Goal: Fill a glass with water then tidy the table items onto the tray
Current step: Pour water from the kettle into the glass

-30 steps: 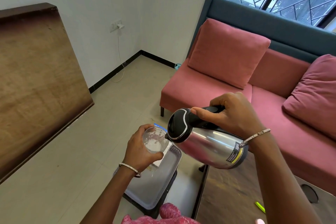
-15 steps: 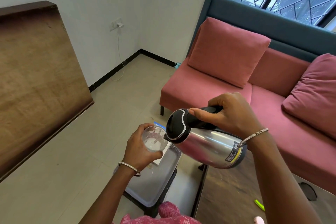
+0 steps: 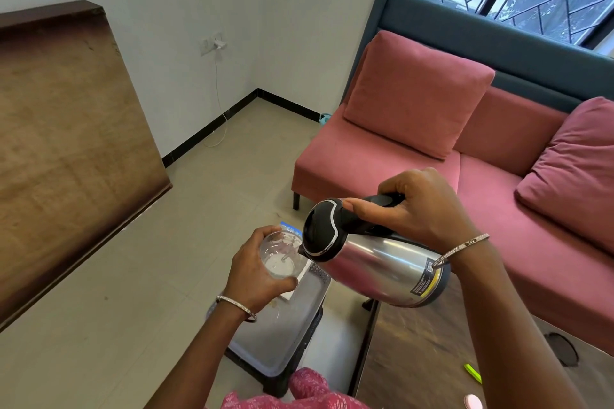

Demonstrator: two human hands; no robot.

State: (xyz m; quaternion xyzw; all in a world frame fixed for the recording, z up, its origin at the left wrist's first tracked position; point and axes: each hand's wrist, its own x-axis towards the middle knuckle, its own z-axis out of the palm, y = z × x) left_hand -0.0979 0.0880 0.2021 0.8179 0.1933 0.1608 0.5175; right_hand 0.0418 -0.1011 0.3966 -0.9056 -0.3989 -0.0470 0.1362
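My left hand point(image 3: 254, 271) grips a clear glass point(image 3: 282, 256) from its left side, held in the air above the metal tray point(image 3: 282, 335). My right hand point(image 3: 422, 209) grips the black handle of a steel kettle point(image 3: 375, 259) with a black lid. The kettle is tipped to the left, its spout over the glass rim. A thin stream of water falls into the glass, which holds a little water. The tray sits on a dark stool below, with a white paper point(image 3: 292, 292) and a blue item point(image 3: 289, 228) partly hidden behind the glass.
A brown table point(image 3: 415, 359) at lower right carries a green marker point(image 3: 473, 372) and a pink object point(image 3: 473, 402) at the bottom edge. A red sofa point(image 3: 382, 156) with cushions stands behind. A wooden board point(image 3: 66, 143) fills the left. Tiled floor lies between.
The kettle has tipped a little further toward the glass and both hands have drifted slightly left. Water keeps running into the glass.
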